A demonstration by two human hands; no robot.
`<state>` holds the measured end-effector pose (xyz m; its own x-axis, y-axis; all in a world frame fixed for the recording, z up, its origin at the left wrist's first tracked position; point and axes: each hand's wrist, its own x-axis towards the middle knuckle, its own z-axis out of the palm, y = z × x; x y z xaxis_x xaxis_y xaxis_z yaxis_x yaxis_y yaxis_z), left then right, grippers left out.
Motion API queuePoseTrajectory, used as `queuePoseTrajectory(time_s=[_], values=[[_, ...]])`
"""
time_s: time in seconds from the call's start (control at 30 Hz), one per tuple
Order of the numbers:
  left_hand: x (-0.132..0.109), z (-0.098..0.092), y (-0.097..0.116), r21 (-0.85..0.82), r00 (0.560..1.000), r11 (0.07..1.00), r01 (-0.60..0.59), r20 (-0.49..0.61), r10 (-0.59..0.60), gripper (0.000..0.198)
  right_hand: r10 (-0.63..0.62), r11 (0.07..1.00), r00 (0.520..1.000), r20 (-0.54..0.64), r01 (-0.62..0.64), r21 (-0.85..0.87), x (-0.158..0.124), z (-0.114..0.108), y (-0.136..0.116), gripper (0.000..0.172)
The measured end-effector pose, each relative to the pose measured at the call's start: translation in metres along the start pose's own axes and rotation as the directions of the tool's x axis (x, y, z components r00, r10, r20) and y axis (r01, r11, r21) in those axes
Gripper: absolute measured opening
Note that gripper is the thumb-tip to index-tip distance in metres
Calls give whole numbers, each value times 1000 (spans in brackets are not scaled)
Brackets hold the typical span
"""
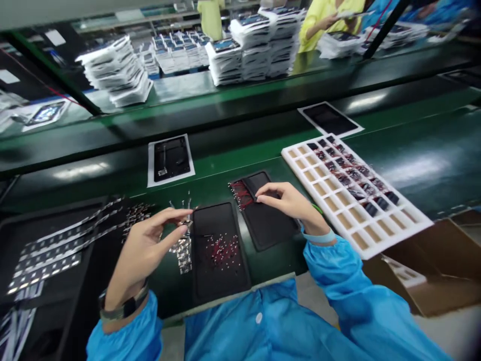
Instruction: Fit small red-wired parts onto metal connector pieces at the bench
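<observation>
My left hand [145, 243] is above the left side of the bench, its thumb and index finger drawn together. Something small and metallic seems to be at their tips, too small to name. Beneath lie small silvery parts [184, 255]. Beside it, a black tray [220, 218] holds a scatter of small red-wired pieces [221, 250]. My right hand [287, 200] pinches the edge of a row of flat black parts [256, 184] on a second black tray [270, 233]. Red wires [240, 194] with bright ends stick out left of that row.
A white compartment tray [330, 205], partly filled with dark wired parts, lies right, beside a cardboard box [443, 271]. Black panels [172, 158] [330, 119] lie farther back. Strips of parts [56, 255] are at left. Beyond stand white stacks [116, 70] and a person in yellow [319, 22].
</observation>
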<state>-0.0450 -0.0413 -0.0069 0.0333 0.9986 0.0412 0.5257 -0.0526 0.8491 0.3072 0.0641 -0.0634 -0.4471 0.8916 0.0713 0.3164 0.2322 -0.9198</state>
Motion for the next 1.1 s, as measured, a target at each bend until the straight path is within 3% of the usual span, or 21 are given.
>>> queuePoseTrajectory(time_s=[0.1, 0.17, 0.3, 0.4, 0.5, 0.6, 0.7, 0.8, 0.9, 1.0, 1.1], values=[[25, -2, 28, 142, 998, 988, -66, 15, 65, 21, 27, 998, 1000, -1, -27, 54, -1, -6, 20, 25], [56, 10, 49, 256, 993, 959, -119, 53, 109, 20, 31, 996, 999, -28, -29, 89, 1, 1, 33, 21], [144, 65, 94, 392, 957, 882, -260, 223, 183, 20, 35, 999, 998, -57, -37, -31, 0, 16, 46, 5], [221, 129, 128, 380, 913, 853, -356, 335, 232, 14, 42, 988, 994, -105, -57, -140, -5, 20, 48, 6], [300, 206, 166, 300, 889, 866, -399, 359, 285, 8, -8, 975, 988, -157, -28, -221, -7, 18, 54, 11], [367, 291, 207, 116, 935, 961, -249, 286, 208, 15, -6, 961, 983, -186, -46, -273, -4, 18, 65, 15], [413, 368, 238, -17, 950, 989, -150, 275, 149, 11, 8, 945, 982, -187, -69, -319, 0, 20, 74, 19], [436, 427, 243, -58, 942, 998, -39, 330, 56, 23, 1, 936, 979, -203, -72, -344, 1, 20, 76, 21], [438, 460, 220, 4, 902, 996, 89, 424, -82, 40, 18, 946, 972, -234, -92, -309, -1, 17, 74, 19], [435, 461, 189, 109, 862, 981, 159, 470, -192, 41, 58, 958, 969, -239, -122, -260, -3, 13, 74, 18], [437, 433, 169, 198, 870, 968, 154, 438, -228, 31, 71, 965, 970, -231, -125, -230, -3, 14, 74, 14]])
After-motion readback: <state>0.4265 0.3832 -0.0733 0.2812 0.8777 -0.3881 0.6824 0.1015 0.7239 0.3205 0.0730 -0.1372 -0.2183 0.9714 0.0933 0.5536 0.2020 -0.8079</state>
